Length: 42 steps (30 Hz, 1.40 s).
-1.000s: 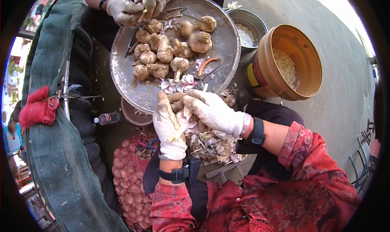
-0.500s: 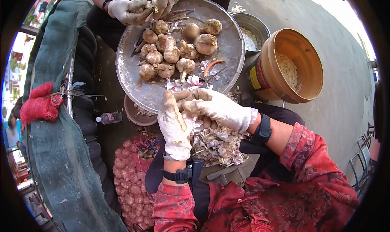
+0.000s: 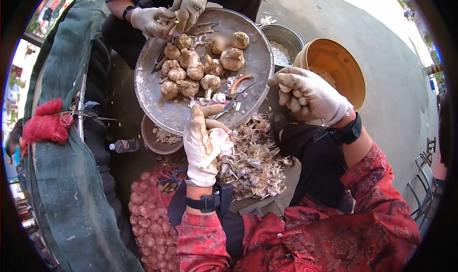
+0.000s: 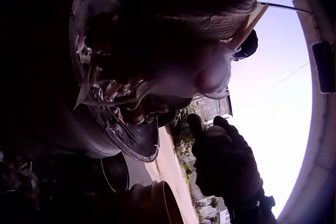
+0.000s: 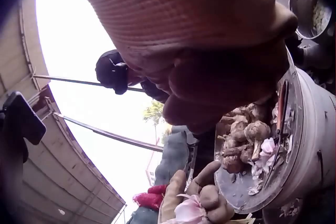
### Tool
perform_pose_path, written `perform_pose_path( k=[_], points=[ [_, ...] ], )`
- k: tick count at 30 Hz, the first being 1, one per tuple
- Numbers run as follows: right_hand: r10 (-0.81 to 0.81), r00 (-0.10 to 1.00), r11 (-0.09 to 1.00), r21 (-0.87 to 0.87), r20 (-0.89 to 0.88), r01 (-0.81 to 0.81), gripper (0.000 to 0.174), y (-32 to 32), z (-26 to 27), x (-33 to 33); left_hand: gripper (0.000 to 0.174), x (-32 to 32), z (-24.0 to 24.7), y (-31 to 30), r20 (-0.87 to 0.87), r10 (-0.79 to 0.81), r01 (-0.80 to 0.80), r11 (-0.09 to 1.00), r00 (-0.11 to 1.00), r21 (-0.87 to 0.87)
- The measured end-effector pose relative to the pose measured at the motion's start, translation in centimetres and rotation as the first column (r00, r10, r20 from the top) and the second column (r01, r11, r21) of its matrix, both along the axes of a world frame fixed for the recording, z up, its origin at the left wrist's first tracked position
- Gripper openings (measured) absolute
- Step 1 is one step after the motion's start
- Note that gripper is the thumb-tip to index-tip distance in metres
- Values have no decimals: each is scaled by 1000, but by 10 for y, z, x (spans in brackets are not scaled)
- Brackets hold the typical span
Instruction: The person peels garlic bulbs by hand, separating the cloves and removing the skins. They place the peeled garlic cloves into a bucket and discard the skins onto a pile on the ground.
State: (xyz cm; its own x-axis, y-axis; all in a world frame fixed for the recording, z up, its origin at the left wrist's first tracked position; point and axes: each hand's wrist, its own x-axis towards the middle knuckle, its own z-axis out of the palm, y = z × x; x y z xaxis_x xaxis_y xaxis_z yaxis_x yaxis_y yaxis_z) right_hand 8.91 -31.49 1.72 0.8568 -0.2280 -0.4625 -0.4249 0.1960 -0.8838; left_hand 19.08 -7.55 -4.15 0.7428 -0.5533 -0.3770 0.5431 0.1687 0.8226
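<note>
My gloved left hand [image 3: 200, 150] is in front of the metal tray, its fingers curled around pinkish-white garlic skin [image 3: 222, 142] with a pale dry stalk [image 3: 208, 158] lying along the palm. In the right wrist view the same skin [image 5: 190, 209] shows between thumb and fingers. My gloved right hand [image 3: 315, 93] is raised to the right of the tray, near the orange bucket [image 3: 355, 64]. Its fingers curl in around a small pale garlic clove [image 4: 214, 131], seen at the fingertips in the left wrist view. Several unpeeled garlic bulbs [image 3: 191, 64] lie on the tray [image 3: 160, 114].
Orange-handled scissors [image 3: 236, 83] lie on the tray. A metal pail [image 3: 298, 38] of peeled cloves stands behind the bucket. Loose skins [image 3: 253, 162] heap below the tray, beside a red mesh sack [image 3: 150, 219] of garlic. Another person's gloved hands [image 3: 191, 7] work across the tray.
My right hand has left the left hand and moved right, toward the orange bucket. My left hand stays in place with the garlic skin.
</note>
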Motion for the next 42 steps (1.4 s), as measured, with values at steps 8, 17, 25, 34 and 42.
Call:
perform_pose_path(
  k=[8, 17, 25, 34, 42],
  points=[
    [-204, 972, -365, -930, 117, 36, 29, -76, -5, -51, 60, -2, -7, 0, 0, 19, -19, 999, 1000, -51],
    [410, 870, 835, -496, 275, -237, 24, 89, -18, 1, 58, -2, -8, 2, -25, 7, -8, 1000, 1000, -30],
    [344, 892, 792, -601, 292, -109, 21, 108, -38, 18, 55, 3, -3, 7, -38, 65, -68, 994, 997, -84],
    [298, 833, 754, -651, 465, 94, 21, 131, -58, 10, 41, -8, -23, 4, -113, 257, -276, 936, 960, -218],
    [87, 971, 977, -211, 222, -39, 27, 115, -23, 25, 45, -6, -6, -1, 21, 344, -342, 938, 939, -54]
  ],
)
